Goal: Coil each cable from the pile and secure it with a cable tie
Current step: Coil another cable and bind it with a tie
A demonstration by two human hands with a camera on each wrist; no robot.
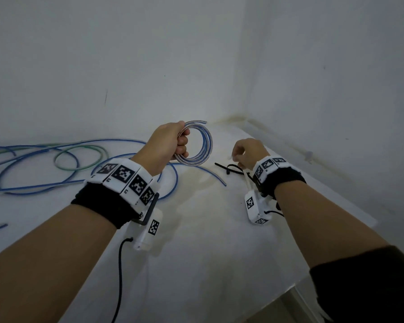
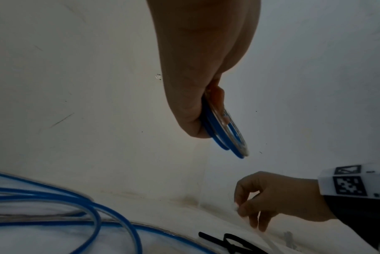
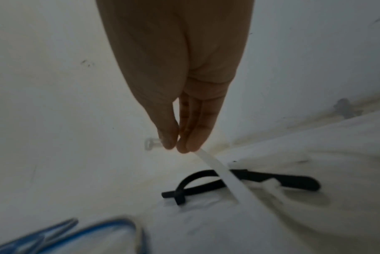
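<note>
Nearest, fiducial marker bands (image 1: 126, 177) were worn on both wrists; only their black-and-white square codes and a few tiny characters, too small to be read, were seen, and no brand or legible writing was found anywhere.

Further out, the coiled cable (image 1: 197, 144), blue and clear-sheathed, was held off the table (image 1: 196, 229) with the left hand (image 1: 167, 145), whose grip was clamped round one side of the loops. A white cable tie (image 3: 219, 171) was pinched near its head end between the thumb and fingertips (image 3: 184, 137) of the right hand (image 1: 250, 152), its tail trailing down toward the table. Just beneath it lay black cable ties (image 1: 229, 169), one of them looped on itself. To the left, loose blue and green cables (image 1: 63, 159) were spread over the table, not yet coiled.

The step in hand was judged to be the bringing of the tie to the coil. It would best be done with the loops kept squeezed flat so none sprang free, and the tail passed through the coil's centre close beside the left fingers. The tail would then be fed into the head ratchet-side in and drawn snug without the sheath being crushed. The free cable end at the top might well be caught under the tie.
</note>
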